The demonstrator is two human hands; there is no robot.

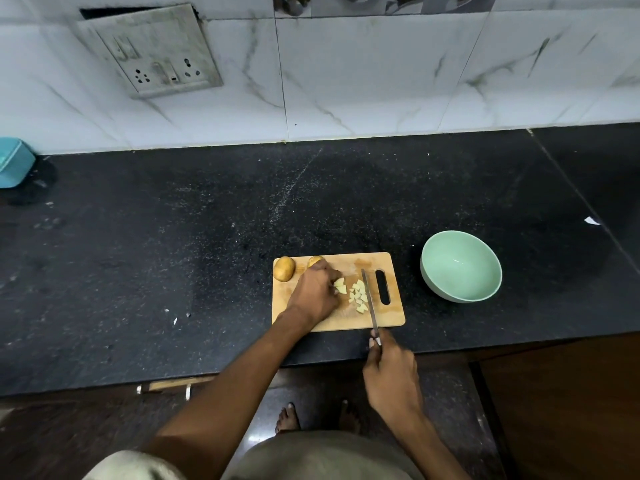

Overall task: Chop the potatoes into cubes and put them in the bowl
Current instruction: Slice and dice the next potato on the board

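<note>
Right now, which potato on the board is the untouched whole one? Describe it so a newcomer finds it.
Find the wooden cutting board on the black counter. At its far left corner lies the whole potato, brown-skinned and uncut. The second potato beside it is half hidden by the left hand.

So the black speckled stone tabletop takes up most of the view, with a seam running diagonally at the 3 o'clock side. Behind it, at 12 o'clock, there's a white marble-look tiled wall. A grubby grey switch and socket plate sits on it up around 11 o'clock, hanging a bit crooked. Over at 9 o'clock a teal plastic container pokes in from the edge. A small white scrap lies on the tabletop near 3 o'clock. Dark polished floor at 6 o'clock.
</note>
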